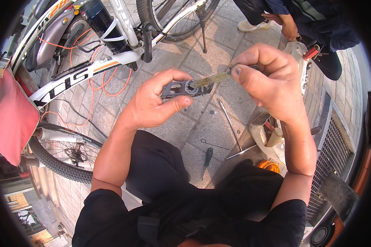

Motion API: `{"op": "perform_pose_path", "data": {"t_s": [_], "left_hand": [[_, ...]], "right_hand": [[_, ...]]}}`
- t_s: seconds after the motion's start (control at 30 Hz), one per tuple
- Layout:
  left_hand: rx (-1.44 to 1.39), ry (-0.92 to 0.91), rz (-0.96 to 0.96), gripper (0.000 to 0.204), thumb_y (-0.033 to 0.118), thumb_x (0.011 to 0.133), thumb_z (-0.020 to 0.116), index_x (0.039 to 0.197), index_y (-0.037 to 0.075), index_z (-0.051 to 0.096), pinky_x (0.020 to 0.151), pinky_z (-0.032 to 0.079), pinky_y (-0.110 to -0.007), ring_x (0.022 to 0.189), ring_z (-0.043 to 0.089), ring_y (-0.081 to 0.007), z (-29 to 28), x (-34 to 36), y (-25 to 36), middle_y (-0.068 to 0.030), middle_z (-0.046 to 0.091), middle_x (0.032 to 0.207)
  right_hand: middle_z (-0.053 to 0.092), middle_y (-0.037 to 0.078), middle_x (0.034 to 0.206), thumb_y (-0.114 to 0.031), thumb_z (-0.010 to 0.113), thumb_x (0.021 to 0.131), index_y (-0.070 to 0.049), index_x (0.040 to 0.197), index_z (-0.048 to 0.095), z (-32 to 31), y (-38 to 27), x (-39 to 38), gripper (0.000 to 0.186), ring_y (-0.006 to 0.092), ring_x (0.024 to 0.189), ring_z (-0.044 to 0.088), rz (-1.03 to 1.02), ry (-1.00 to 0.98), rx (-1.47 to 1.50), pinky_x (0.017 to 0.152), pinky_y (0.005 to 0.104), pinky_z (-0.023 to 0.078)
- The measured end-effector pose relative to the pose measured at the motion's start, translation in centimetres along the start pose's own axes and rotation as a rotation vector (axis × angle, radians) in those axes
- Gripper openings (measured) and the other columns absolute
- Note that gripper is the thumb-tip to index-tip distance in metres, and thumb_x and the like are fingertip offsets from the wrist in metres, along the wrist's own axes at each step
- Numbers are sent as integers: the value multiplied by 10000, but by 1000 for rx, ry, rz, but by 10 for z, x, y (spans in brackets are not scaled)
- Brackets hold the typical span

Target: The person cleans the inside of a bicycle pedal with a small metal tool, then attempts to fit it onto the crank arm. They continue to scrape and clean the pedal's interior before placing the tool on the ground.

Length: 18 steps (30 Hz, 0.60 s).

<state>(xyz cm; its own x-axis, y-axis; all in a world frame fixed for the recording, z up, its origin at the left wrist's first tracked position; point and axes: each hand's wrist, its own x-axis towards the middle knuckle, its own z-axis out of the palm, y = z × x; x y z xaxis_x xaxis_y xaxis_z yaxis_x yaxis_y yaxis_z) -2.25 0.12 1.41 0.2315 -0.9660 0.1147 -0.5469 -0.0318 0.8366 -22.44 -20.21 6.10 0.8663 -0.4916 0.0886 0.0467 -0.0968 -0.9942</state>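
Observation:
Between the thumb and fingers of my left hand, a black bicycle pedal is gripped, its round bore facing me. My right hand pinches one end of a thin, flat, yellowish-brown strip that looks smeared with grease. The strip's other end reaches the pedal's bore; whether it goes inside, I cannot tell. Both hands are raised over the paving in front of my knees.
A white bicycle frame with a bottle stands at left. On the paving lie a screwdriver, a hooked wire and a long-shafted T-handle tool. An orange-yellow tub stands near my right knee. Another person crouches at far right.

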Motion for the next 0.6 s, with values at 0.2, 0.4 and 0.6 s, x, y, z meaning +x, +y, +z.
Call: {"op": "perform_pose_path", "data": {"t_s": [0.2, 0.4, 0.6], "left_hand": [[14, 43, 54, 408, 110, 899, 836, 1239, -1, 640, 955, 501, -304, 1078, 638, -150, 1, 0, -2, -77, 678, 1174], [-77, 319, 139, 426, 81, 892, 831, 1254, 38, 611, 972, 494, -314, 1068, 624, -163, 9, 5, -17, -70, 646, 1167], [56, 506, 324, 457, 41, 913, 791, 1282, 11, 523, 999, 482, -343, 1095, 591, -209, 6, 11, -24, -128, 569, 1221]], "right_hand": [[658, -42, 758, -40, 747, 922, 13, 972, 738, -1, 3, 0, 74, -2, 649, 528, -48, 41, 56, 572, 192, 408], [688, -14, 793, -17, 770, 918, 20, 1003, 726, 9, 7, -10, 102, 40, 692, 584, -244, 155, 73, 615, 218, 458], [667, 80, 790, 52, 810, 770, 32, 1103, 705, 21, 12, -9, 350, 196, 615, 638, -1005, 57, -561, 532, 307, 499]]}}
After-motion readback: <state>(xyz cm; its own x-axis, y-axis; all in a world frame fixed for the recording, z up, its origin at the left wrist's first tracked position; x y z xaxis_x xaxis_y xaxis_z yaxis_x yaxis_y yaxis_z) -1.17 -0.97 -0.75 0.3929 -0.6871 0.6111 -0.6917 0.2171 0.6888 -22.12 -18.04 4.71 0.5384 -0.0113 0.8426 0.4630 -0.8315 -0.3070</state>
